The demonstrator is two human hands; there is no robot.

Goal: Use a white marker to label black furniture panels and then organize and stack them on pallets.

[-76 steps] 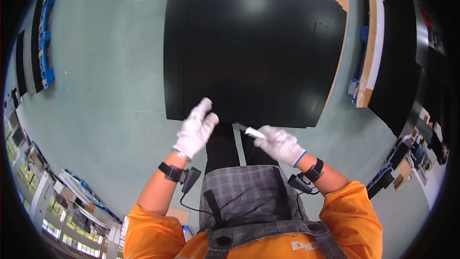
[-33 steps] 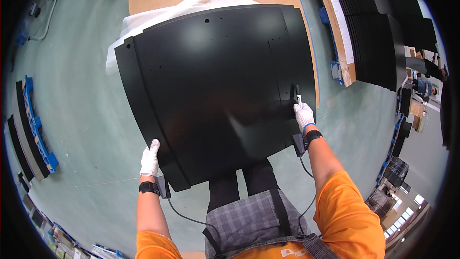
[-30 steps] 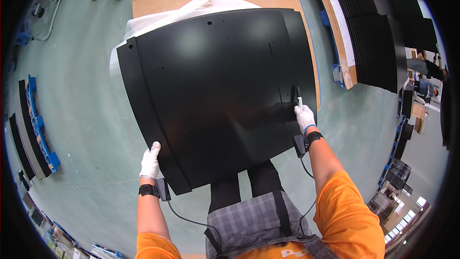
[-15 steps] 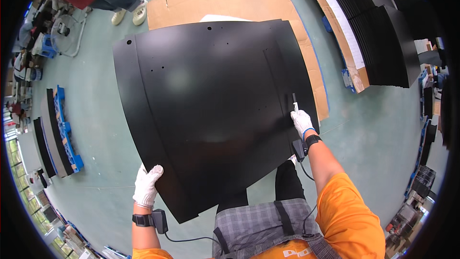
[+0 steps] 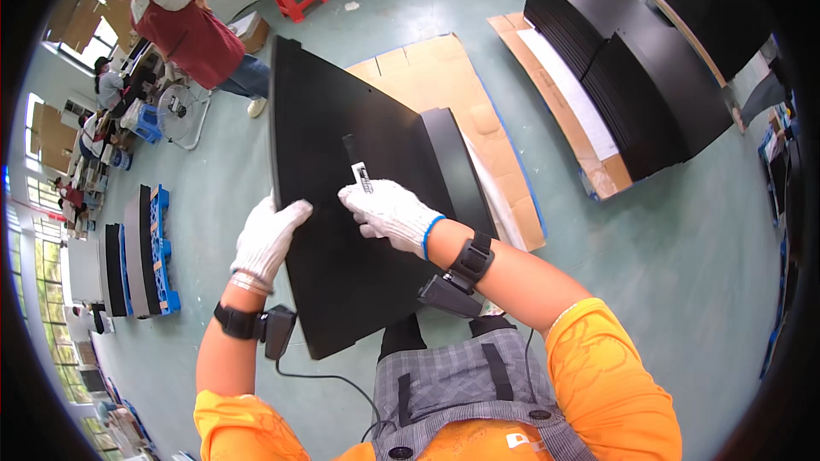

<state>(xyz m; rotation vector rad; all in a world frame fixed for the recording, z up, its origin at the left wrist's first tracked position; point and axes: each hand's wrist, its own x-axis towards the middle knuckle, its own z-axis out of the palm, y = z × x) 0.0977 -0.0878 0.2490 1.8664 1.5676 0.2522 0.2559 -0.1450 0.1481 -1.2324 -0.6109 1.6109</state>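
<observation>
A large black sheet panel (image 5: 367, 137) with bent sides stands tilted in front of me, its left edge raised. My left hand (image 5: 269, 235), in a white knit glove, grips that edge with the thumb over the panel's face. In my gloved right hand (image 5: 391, 209) is a marker pen (image 5: 361, 177), its white barrel showing above the fingers. The pen is over the middle of the panel; whether its tip touches, I cannot tell. A dark streak above the pen may be its reflection.
Flattened cardboard (image 5: 436, 60) lies on the floor beneath and beyond the panel. At the right, a stack of black panels (image 5: 632, 94) rests on a cardboard-covered pallet. A person in a red apron (image 5: 201, 43) stands far left, near a floor fan (image 5: 179, 111). Blue pallets (image 5: 162, 248) stand at the left.
The panel has been tipped up from a flatter position, its left edge rising. My right hand has moved left with the marker pen, from the panel's right side to its middle.
</observation>
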